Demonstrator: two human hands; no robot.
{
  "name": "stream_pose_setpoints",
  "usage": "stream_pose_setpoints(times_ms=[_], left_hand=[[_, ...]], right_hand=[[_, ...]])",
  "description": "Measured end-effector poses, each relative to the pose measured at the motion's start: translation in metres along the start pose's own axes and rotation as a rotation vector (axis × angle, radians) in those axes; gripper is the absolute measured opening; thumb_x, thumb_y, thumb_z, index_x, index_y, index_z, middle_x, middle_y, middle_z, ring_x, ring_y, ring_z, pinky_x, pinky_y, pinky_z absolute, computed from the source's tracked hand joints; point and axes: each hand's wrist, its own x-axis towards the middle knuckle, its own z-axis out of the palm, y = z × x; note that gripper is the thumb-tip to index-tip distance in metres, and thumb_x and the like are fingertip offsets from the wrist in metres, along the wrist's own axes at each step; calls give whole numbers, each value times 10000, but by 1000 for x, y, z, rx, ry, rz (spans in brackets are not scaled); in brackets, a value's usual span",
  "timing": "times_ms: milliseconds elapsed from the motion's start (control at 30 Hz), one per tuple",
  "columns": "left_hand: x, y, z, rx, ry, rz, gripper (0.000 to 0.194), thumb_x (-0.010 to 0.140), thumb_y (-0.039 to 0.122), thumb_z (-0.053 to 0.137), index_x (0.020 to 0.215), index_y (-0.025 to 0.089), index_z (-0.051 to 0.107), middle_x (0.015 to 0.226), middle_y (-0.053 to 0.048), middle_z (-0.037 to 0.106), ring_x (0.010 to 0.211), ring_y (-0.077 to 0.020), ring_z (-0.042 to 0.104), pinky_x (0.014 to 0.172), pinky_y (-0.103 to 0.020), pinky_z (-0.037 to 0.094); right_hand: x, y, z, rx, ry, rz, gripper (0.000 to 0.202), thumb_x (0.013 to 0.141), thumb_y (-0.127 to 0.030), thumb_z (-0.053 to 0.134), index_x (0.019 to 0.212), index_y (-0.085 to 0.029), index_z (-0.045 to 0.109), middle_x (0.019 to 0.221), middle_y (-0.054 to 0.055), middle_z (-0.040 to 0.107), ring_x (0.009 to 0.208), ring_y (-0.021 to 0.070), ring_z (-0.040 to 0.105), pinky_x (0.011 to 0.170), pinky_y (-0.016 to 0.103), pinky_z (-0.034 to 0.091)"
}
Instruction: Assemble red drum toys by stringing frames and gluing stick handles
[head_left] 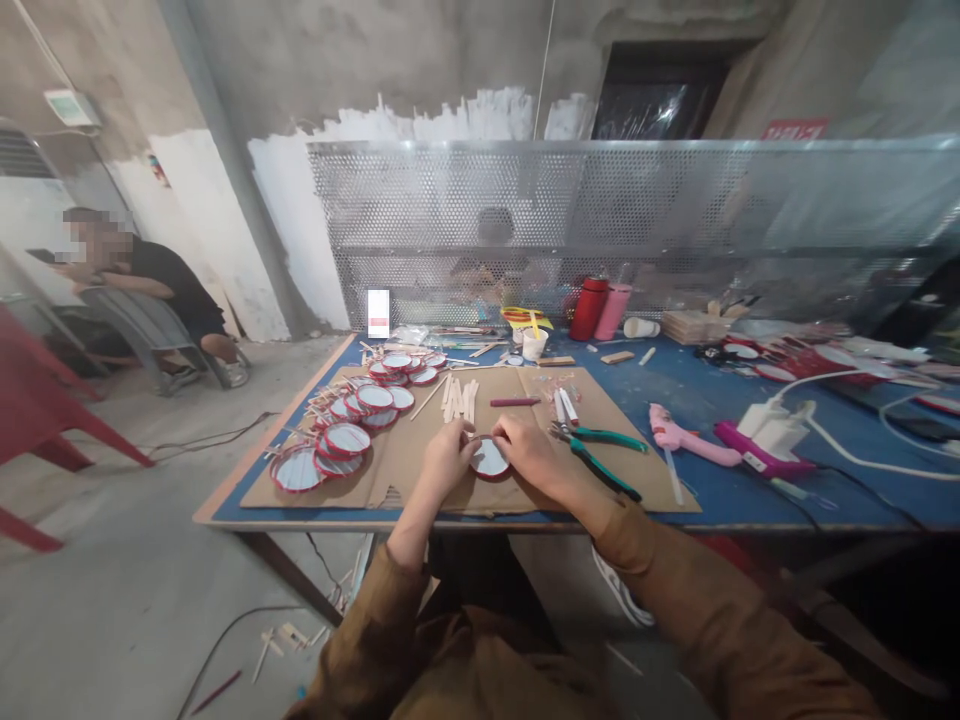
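At the cardboard's near edge lies a small round white disc with a red rim (491, 461). My left hand (447, 456) is closed at the disc's upper left edge, fingertips pinched together. From the other side my right hand (525, 450) grips the upper right of the rim with bent fingers. Just beyond the hands is a small heap of flat wooden sticks (459, 398). A dark red pen-like stick (514, 402) lies past the right hand, close to two white marker-like tubes (566, 406). Green-handled pliers (600, 450) rest to the right of that hand.
Several finished-looking red-rimmed discs with sticks (347, 438) pile up on the left of the cardboard (420, 490). Rightward are a pink glue gun (686, 437) and a purple power strip (761, 450) with cables. Bottles (587, 310) and a cup (534, 345) stand behind.
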Motion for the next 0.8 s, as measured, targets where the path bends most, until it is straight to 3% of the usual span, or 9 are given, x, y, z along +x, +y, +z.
stream_pose_setpoints(times_ms=[167,300,467,800], left_hand=[[-2,0,-3,-225,56,-29,41,790,206,545,819,182,560,710,19,579,671,-111,535,651,-218,397],[-5,0,-5,-332,64,-65,84,778,222,538,820,166,585,652,23,559,621,-109,513,603,-213,387],[-7,0,-8,-396,68,-66,149,771,247,547,832,139,630,655,4,596,609,-114,522,596,-218,397],[-4,-4,-11,-418,46,-7,186,765,184,556,872,144,704,884,-62,722,804,-171,633,764,-276,479]], right_hand=[[-8,2,13,-42,259,-224,159,909,-173,450,782,-201,540,775,48,591,756,182,566,660,272,393],[-8,-1,17,-133,355,-272,231,947,-189,384,769,-207,529,738,49,574,732,180,556,646,277,392],[-10,-5,18,-217,361,-294,268,962,-188,360,745,-210,516,716,50,558,698,173,541,636,280,386],[-14,-6,24,-250,377,-311,241,958,-172,369,776,-206,523,750,64,577,752,188,555,660,291,386]])
